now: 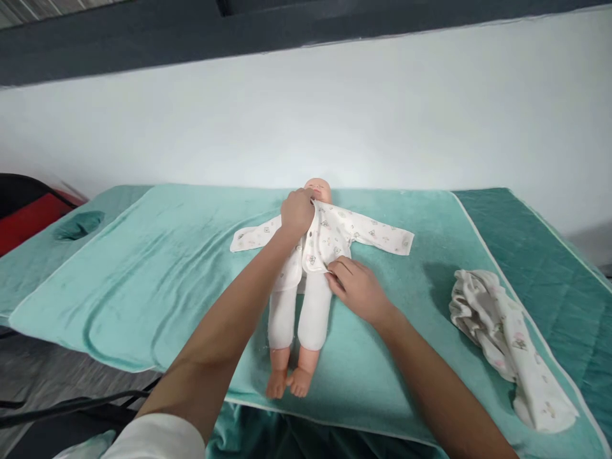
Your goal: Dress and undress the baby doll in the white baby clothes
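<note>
One doll (313, 319) lies on its back on a pale teal sheet (191, 255), its head by the white wall (335, 115) and its feet towards the person. It wears one white printed jacket (331, 236), with two sleeves spread out to the sides, and both legs are covered in white down to two bare feet (300, 381).

Two hands are on the jacket. The right hand (361, 290) is at the bottom hem, the thumb and forefinger closed on its edge — the cloth lies between their tips, just above the top of one leg. The left hand (297, 210) is at the neckline, just below the doll's face, with its fingers bent over the collar edge; their tips are partly hidden, so I cannot tell whether they grip the cloth.

One bundle of printed white cloth (507, 344) lies well apart from both hands, beside the right forearm, crumpled at one end and flatter at the other. A darker teal cover (540, 255) shows beyond the sheet's edge, and one round hollow (80, 225) shows at the far left
</note>
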Motion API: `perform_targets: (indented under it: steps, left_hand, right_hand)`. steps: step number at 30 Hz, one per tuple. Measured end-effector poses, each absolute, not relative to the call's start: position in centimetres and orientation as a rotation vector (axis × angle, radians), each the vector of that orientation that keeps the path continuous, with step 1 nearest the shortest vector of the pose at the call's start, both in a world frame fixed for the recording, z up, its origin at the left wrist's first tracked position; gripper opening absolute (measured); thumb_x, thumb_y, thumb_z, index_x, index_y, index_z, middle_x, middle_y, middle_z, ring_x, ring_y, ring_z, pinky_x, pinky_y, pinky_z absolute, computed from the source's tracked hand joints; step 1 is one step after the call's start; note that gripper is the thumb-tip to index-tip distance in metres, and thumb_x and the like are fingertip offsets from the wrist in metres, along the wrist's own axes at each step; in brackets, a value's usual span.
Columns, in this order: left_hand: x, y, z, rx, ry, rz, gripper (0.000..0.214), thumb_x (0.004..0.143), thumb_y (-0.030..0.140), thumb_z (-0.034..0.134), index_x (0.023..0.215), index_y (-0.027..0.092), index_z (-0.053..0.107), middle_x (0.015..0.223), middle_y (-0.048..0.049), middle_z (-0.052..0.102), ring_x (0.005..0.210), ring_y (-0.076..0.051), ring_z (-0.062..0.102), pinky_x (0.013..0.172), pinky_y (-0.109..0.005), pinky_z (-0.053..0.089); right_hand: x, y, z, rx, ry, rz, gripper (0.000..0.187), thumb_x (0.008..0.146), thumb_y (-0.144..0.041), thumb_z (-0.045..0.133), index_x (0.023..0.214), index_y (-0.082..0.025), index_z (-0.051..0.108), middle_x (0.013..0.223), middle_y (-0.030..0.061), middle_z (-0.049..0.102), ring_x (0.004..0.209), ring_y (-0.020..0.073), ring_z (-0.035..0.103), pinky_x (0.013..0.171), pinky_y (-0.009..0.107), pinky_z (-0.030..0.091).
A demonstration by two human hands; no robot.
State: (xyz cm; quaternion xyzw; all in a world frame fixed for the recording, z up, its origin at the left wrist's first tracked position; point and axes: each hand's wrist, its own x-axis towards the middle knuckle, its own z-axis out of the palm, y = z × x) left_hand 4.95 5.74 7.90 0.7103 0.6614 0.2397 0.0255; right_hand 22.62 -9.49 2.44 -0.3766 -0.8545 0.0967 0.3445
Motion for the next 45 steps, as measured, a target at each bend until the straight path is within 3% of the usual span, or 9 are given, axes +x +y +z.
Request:
perform_targets:
  steps: [6, 10, 14, 18, 25, 31, 37, 41, 45]
  left_hand:
    - [4.9, 5.7, 7.7, 2.184, 1.957, 0.790, 0.033, 0.085, 0.011, 0.049, 0.101, 0.025, 0.074, 0.107, -0.0086, 0.073, 0.100, -0.027, 0.063, 0.080, -0.035, 0.046]
    - [4.2, 5.5, 7.0, 2.017, 1.876, 0.954, 0.027, 0.082, 0.010, 0.051, 0.092, 0.023, 0.072, 0.102, -0.0076, 0.071, 0.095, -0.024, 0.063, 0.082, -0.034, 0.048]
    - [3.5, 3.5, 6.2, 1.894, 1.710, 1.280, 0.017, 0.087, 0.021, 0.054, 0.097, 0.022, 0.067, 0.108, -0.0064, 0.070, 0.105, -0.022, 0.063, 0.092, -0.035, 0.049]
    - [2.4, 0.1, 6.0, 1.754, 1.609, 1.415, 0.018, 0.093, 0.030, 0.052, 0.104, 0.021, 0.064, 0.114, -0.0056, 0.069, 0.111, -0.019, 0.062, 0.096, -0.032, 0.049]
    - [-1.2, -4.9, 2.8, 1.625, 1.685, 1.466, 0.021, 0.095, 0.034, 0.050, 0.105, 0.022, 0.064, 0.114, -0.0060, 0.068, 0.111, -0.019, 0.062, 0.099, -0.033, 0.049]
    - [-3.4, -8.3, -0.3, 1.452, 1.724, 1.270, 0.028, 0.096, 0.040, 0.050, 0.112, 0.022, 0.064, 0.110, -0.0062, 0.072, 0.095, -0.020, 0.067, 0.091, -0.037, 0.052]
    - [-4.2, -11.4, -1.0, 1.595, 1.716, 1.142, 0.024, 0.095, 0.031, 0.049, 0.113, 0.023, 0.063, 0.110, -0.0064, 0.072, 0.102, -0.023, 0.067, 0.093, -0.040, 0.051]
    - [-4.7, -13.5, -1.8, 1.758, 1.694, 1.078, 0.030, 0.091, 0.023, 0.050, 0.119, 0.023, 0.061, 0.113, -0.0076, 0.070, 0.104, -0.025, 0.066, 0.096, -0.043, 0.050]
    - [-5.1, -14.2, -2.3, 1.907, 1.707, 1.040, 0.046, 0.082, 0.016, 0.054, 0.128, 0.022, 0.057, 0.116, -0.0099, 0.069, 0.106, -0.028, 0.065, 0.097, -0.046, 0.048]
  right_hand:
    - [23.8, -8.7, 3.5, -0.852, -2.010, 0.873, 0.013, 0.097, -0.027, 0.056, 0.087, -0.022, 0.062, 0.085, 0.0000, 0.065, 0.076, 0.0140, 0.059, 0.072, 0.027, 0.046]
    - [27.6, -5.9, 2.7, -1.221, -1.751, 0.608, 0.016, 0.094, -0.036, 0.057, 0.094, -0.022, 0.066, 0.096, 0.0047, 0.069, 0.089, 0.0198, 0.063, 0.083, 0.033, 0.048]
    - [33.4, -3.5, 1.0, -1.810, -1.508, 0.147, 0.036, 0.088, -0.043, 0.059, 0.111, -0.016, 0.064, 0.112, 0.0162, 0.066, 0.094, 0.0273, 0.062, 0.088, 0.042, 0.046]
    - [36.9, -2.5, -0.5, -2.198, -1.448, 0.228, 0.040, 0.089, -0.049, 0.057, 0.108, -0.015, 0.065, 0.098, 0.0153, 0.069, 0.085, 0.0289, 0.062, 0.076, 0.039, 0.045]
    - [36.0, -1.0, -1.4, -1.925, -1.333, 0.280, 0.019, 0.081, -0.029, 0.059, 0.094, -0.017, 0.066, 0.079, 0.0060, 0.067, 0.073, 0.0206, 0.058, 0.071, 0.034, 0.043]
    - [35.6, 0.7, -1.4, -1.879, -1.221, 0.106, 0.013, 0.080, -0.026, 0.055, 0.089, -0.019, 0.060, 0.083, 0.0073, 0.064, 0.078, 0.0222, 0.058, 0.080, 0.040, 0.049]
    - [32.6, -2.5, -0.5, -1.704, -1.346, -0.055, 0.026, 0.088, -0.035, 0.053, 0.107, -0.018, 0.058, 0.110, 0.0133, 0.062, 0.104, 0.0250, 0.059, 0.088, 0.041, 0.051]
    - [28.4, -7.8, -0.3, -1.500, -1.637, 0.292, 0.030, 0.094, -0.042, 0.055, 0.114, -0.021, 0.058, 0.109, 0.0099, 0.063, 0.098, 0.0229, 0.062, 0.082, 0.038, 0.054]
    - [26.0, -11.4, -0.9, -1.396, -1.950, 0.550, 0.056, 0.086, -0.046, 0.071, 0.133, -0.023, 0.051, 0.128, 0.0120, 0.058, 0.108, 0.0259, 0.061, 0.089, 0.042, 0.055]
